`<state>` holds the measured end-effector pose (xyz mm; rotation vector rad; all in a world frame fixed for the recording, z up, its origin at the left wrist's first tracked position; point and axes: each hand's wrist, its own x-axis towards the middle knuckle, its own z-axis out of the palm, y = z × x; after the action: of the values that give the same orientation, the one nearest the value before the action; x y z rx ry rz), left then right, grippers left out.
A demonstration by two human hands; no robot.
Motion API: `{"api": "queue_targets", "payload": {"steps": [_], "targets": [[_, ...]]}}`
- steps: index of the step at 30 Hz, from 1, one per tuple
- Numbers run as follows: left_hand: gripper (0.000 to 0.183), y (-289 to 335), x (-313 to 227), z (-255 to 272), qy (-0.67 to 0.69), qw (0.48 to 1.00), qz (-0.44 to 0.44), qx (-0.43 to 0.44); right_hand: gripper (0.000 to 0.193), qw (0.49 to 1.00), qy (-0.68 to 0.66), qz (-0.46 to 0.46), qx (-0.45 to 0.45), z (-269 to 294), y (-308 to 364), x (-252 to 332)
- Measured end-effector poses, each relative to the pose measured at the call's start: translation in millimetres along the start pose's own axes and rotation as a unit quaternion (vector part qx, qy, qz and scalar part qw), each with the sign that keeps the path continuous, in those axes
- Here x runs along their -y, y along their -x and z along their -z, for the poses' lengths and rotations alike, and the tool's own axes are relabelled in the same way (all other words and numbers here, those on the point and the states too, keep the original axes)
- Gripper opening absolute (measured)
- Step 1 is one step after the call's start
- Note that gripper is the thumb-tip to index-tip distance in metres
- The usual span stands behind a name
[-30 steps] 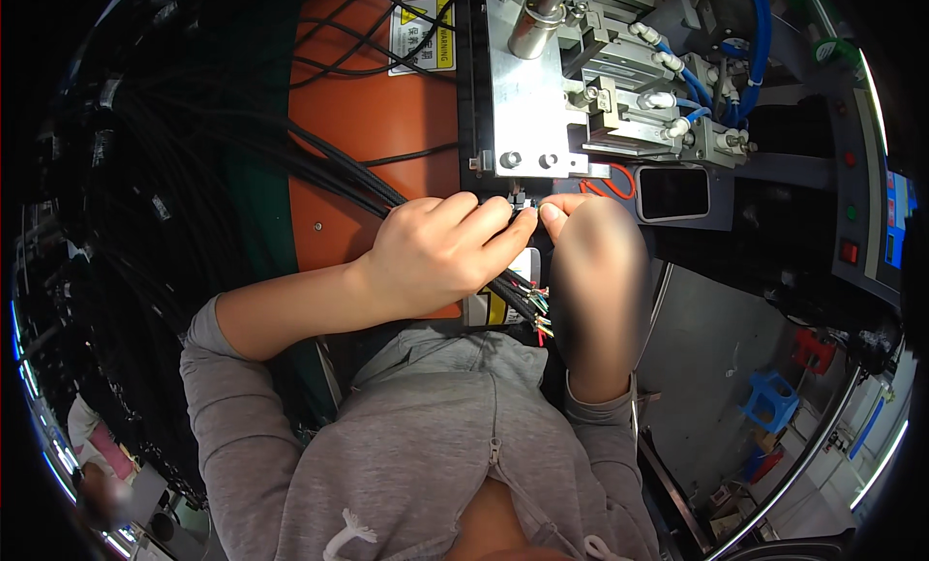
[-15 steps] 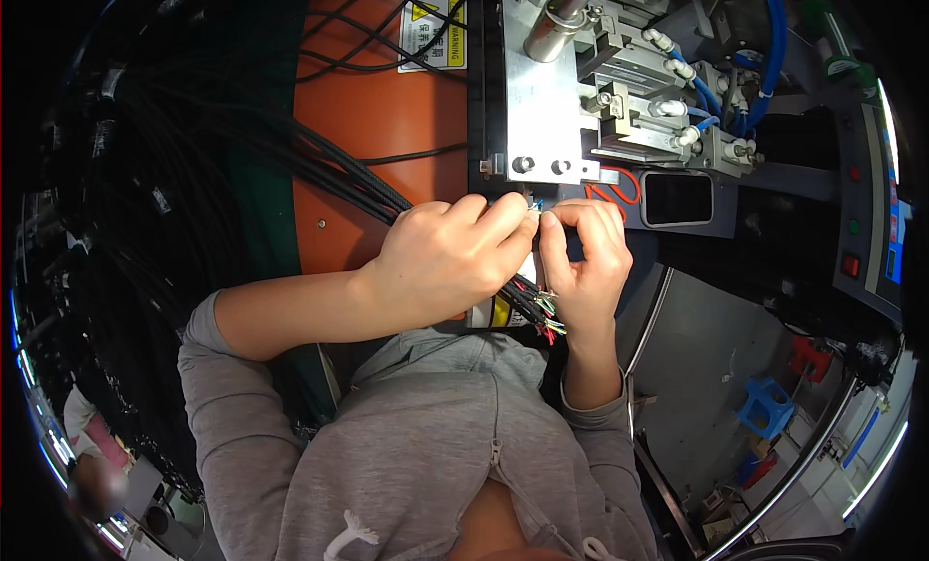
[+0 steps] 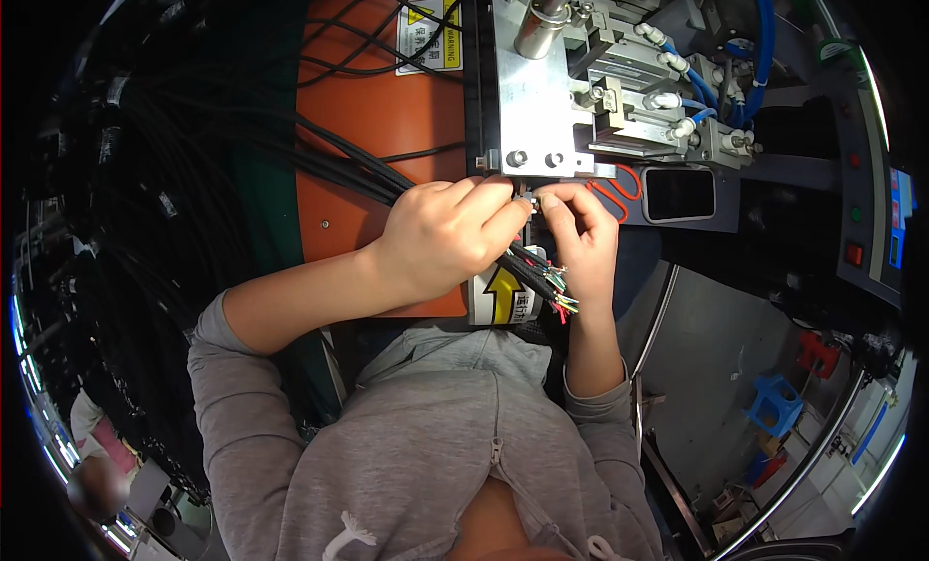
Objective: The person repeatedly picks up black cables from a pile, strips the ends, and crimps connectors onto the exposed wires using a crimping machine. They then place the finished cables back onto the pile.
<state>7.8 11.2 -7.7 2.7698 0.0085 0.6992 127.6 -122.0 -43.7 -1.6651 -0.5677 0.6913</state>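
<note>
A bundle of black cables (image 3: 373, 177) runs from the left to beneath my left hand (image 3: 447, 230). It comes out below the palm with stripped, many-coloured wire ends (image 3: 559, 292). My left hand is closed round the cables, with thumb and forefinger pinched at the front of the machine. Facing it, my right hand (image 3: 585, 234) pinches small thin wires (image 3: 535, 206) at those fingertips; their tips are mostly hidden. Both hands are just below the metal plate (image 3: 532, 106) of the machine.
Pneumatic cylinders (image 3: 629, 111) with blue hoses (image 3: 764, 38) stand at the back right. A tool with red loop handles (image 3: 619, 195) and a phone (image 3: 679, 193) lie right of my hands. More black cables hang on the left by the orange surface (image 3: 373, 106). A control panel (image 3: 876, 203) is far right.
Both hands have moved slightly up toward the machine plate. The coloured wire ends below show more openly, and so does the yellow arrow label.
</note>
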Motion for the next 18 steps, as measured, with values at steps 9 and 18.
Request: {"api": "queue_targets", "payload": {"steps": [9,18], "targets": [[0.019,1,-6,13,-0.002,0.999,0.031,0.026,0.009,0.973,0.109,0.186,-0.085,-3,0,0],[0.026,7,-6,22,0.005,0.987,0.124,0.106,0.025,0.883,0.121,0.431,0.144,4,-12,33]]}}
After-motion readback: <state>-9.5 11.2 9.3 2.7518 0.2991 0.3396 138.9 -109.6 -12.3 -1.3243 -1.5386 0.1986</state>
